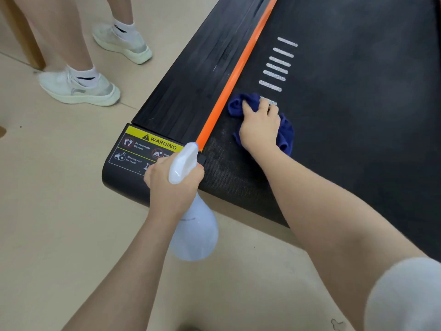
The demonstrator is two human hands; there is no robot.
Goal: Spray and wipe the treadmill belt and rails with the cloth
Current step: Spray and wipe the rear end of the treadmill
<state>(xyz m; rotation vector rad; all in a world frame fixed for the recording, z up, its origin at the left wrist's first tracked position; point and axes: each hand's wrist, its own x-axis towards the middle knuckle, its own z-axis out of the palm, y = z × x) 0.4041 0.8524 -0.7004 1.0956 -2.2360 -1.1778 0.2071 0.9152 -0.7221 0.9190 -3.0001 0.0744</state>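
The black treadmill belt (pixel 346 96) fills the upper right, with a row of white dashes on it. An orange strip (pixel 235 75) separates it from the ribbed black left rail (pixel 198 75). My right hand (pixel 259 126) grips a crumpled dark blue cloth (pixel 285 134) and presses it onto the belt just right of the orange strip, near the rear end. My left hand (pixel 171 185) holds a translucent white spray bottle (pixel 194 225) by its neck, nozzle pointing at the orange strip's end above the rear corner.
A yellow warning label (pixel 143 146) covers the treadmill's rear left end cap. Another person's legs in white sneakers (pixel 78 88) stand on the beige floor (pixel 59 211) left of the rail. A wooden post (pixel 23 32) is at the far left.
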